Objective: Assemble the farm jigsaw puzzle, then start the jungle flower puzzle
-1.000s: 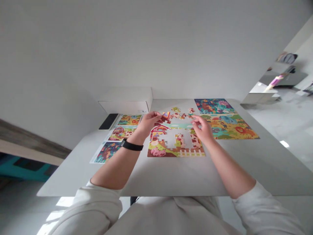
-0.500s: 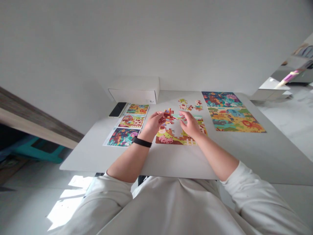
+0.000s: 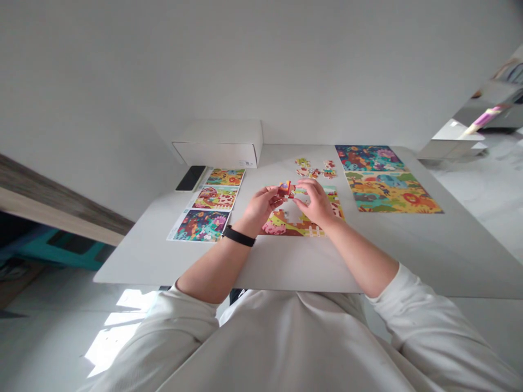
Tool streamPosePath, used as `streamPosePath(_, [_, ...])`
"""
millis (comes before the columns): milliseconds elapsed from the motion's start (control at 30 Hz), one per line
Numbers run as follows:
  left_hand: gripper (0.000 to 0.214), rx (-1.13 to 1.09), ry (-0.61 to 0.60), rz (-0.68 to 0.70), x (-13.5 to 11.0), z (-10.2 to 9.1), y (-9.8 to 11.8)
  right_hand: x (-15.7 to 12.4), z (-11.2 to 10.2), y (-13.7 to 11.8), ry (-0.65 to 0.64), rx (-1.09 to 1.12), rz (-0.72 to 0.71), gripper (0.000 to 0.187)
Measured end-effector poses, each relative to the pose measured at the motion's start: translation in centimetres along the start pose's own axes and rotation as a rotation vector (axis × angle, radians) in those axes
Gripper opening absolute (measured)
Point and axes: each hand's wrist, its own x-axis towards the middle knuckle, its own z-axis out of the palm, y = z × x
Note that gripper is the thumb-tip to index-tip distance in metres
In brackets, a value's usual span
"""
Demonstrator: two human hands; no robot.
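My left hand (image 3: 261, 207), with a black band on its wrist, pinches a red jigsaw puzzle piece (image 3: 285, 189) bearing yellow and purple details. The piece is held up above the partly assembled farm puzzle (image 3: 304, 224). From the other side, my right hand (image 3: 316, 202) has its thumb and fingers curled about the piece's right edge. Pieces along the bottom and right of the puzzle are joined, and a gap shows in its middle. Part of the puzzle lies hidden under both hands. Several loose puzzle pieces (image 3: 314, 172) are scattered just behind it.
On the left lies a sheet with three small pictures (image 3: 210, 206), beside a dark phone (image 3: 191, 178). A white box (image 3: 220, 144) stands against the wall. Two assembled puzzles, one dark blue (image 3: 370, 158) and one yellow safari scene (image 3: 392, 193), lie at the right.
My right hand has come in to the piece that my left hand holds, closing the space between them. The piece has tilted and moved slightly right. The whole view has shifted a little.
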Motion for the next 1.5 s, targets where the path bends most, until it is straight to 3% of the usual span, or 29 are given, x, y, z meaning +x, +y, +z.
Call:
streamPosePath(333, [0.023,0.052,0.021,0.004,0.1,0.1,-0.3,-0.2,0.1,-0.2,-0.098,-0.072,-0.003,0.042])
streamPosePath(500, [0.022,0.114,0.022,0.007,0.1,0.2,-0.3,0.0,0.1,-0.3,-0.052,-0.081,-0.006,0.033])
streamPosePath(700, [0.009,0.332,0.265,0.360,1.6,-1.6,2.1,0.3,-0.2,-0.3,-0.014,-0.053,-0.003,0.033])
streamPosePath(867, [0.022,0.592,0.361,0.418,2.6,-4.1,4.0,0.4,-0.4,-0.3,-0.098,-0.061,0.031,0.031])
streamPosePath(933, [0.028,0.831,0.336,0.397,2.6,-4.9,4.0,0.3,-0.2,-0.3,-0.160,-0.068,0.034,0.028])
streamPosePath(1100, [0.023,1.417,0.137,0.372,2.3,-5.7,2.7,-0.2,1.1,0.1,-0.343,-0.090,0.053,0.028])
streamPosePath(1300, [0.034,1.633,0.058,0.226,2.2,-5.2,1.7,-0.2,2.3,0.4,-0.459,-0.130,0.083,0.026])
streamPosePath(1500, [0.038,1.741,0.041,0.218,1.3,-4.3,1.7,-0.1,2.7,0.3,-0.475,-0.154,0.083,0.025])
